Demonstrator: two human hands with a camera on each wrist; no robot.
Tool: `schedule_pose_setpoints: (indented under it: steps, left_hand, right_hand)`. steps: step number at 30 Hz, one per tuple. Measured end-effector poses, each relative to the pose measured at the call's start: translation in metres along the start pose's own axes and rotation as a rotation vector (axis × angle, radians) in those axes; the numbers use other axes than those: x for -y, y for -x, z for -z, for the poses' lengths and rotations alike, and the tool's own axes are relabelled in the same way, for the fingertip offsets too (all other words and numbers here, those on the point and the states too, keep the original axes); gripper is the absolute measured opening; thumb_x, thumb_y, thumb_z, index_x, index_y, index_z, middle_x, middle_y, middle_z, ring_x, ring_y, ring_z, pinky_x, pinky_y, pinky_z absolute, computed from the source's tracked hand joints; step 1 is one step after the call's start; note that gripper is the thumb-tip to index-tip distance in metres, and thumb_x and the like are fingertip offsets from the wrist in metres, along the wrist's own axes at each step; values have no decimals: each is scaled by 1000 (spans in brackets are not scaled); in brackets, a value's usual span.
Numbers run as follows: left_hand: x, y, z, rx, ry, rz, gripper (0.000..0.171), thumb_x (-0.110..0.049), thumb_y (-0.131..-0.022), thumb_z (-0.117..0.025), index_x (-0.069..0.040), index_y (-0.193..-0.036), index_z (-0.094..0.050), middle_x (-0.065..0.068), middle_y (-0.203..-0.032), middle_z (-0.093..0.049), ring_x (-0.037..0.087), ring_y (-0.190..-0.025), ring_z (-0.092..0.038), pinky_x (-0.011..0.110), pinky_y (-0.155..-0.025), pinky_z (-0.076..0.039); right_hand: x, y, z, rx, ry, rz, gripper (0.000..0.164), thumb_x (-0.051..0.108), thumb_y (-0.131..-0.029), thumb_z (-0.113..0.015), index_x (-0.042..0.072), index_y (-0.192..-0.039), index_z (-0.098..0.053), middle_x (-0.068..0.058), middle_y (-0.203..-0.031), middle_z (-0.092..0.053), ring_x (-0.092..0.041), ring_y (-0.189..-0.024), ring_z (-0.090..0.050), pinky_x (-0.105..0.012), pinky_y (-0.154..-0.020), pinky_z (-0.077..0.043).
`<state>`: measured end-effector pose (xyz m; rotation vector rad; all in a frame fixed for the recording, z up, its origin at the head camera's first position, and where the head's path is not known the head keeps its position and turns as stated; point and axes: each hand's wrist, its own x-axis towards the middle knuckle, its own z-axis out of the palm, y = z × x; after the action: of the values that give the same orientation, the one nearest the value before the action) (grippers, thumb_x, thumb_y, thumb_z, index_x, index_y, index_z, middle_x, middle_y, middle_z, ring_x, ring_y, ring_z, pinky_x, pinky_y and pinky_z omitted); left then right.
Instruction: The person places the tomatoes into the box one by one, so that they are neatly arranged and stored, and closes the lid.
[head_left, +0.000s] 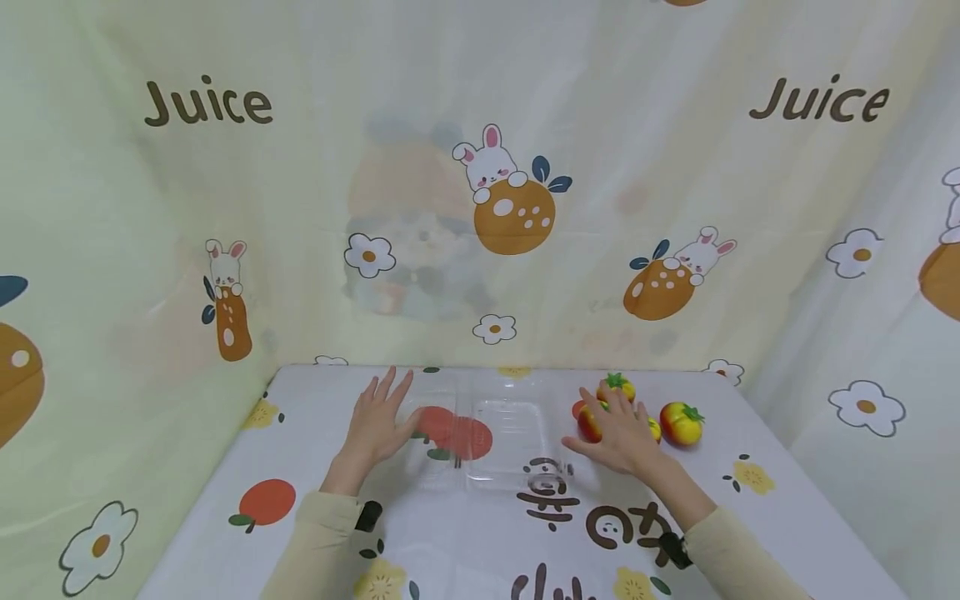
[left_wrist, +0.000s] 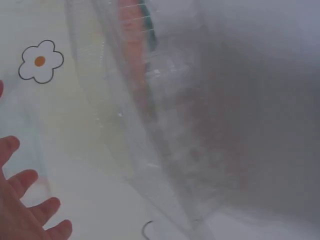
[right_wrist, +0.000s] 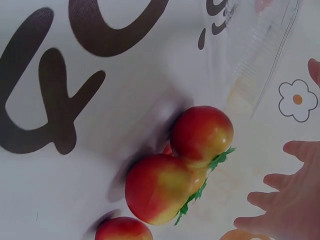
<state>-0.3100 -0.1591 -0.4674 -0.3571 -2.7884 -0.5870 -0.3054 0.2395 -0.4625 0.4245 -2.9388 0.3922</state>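
Observation:
A clear plastic clamshell box (head_left: 510, 477) lies unfolded on the table, its two halves side by side. To its left, my left hand (head_left: 375, 423) has its fingers spread, the thumb overlapping the box edge in the head view. My right hand (head_left: 618, 433), fingers also spread and holding nothing, is right of the box and partly hides a cluster of red-and-yellow fruits with green leafy tops. One fruit (head_left: 682, 424) sits apart on the right. In the right wrist view, two larger fruits (right_wrist: 157, 189) nearly cover smaller ones behind them.
A white printed cloth (head_left: 300, 442) with fruit, flower and dark lettering covers the table. Pale curtains (head_left: 315, 275) with rabbit and orange prints enclose the back and sides. Each wrist wears a dark band (head_left: 675, 550).

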Motion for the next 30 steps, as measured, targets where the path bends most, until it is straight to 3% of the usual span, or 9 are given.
schedule_pose_setpoints:
  steps: [9,17,30]
  left_hand:
    - [14,14,-23,-5,99,42,70,-39,-92,-61,-12,-152,-38,21,-157,-29,51,-139,-28,69,-101,-33]
    - [17,21,-36,7,216,84,69,-36,-92,-62,-14,-153,-38,20,-159,-27,49,-140,-27,69,-102,-32]
    - [31,28,-46,-70,232,163,66,-29,-91,-62,-12,-150,-42,19,-156,-32,46,-139,-32,68,-103,-31]
  right_hand:
    - [-10,0,-1,-3,17,4,94,67,-83,-61,7,-151,-38,-28,-155,-25,-52,-138,-25,-76,-105,-12]
    - [-16,1,-3,-3,17,-20,93,67,-83,-62,6,-150,-39,-29,-153,-26,-56,-133,-32,-76,-103,-18]
    - [-26,-3,-2,24,10,-57,93,67,-83,-61,5,-149,-39,-32,-148,-29,-55,-132,-32,-75,-103,-21]
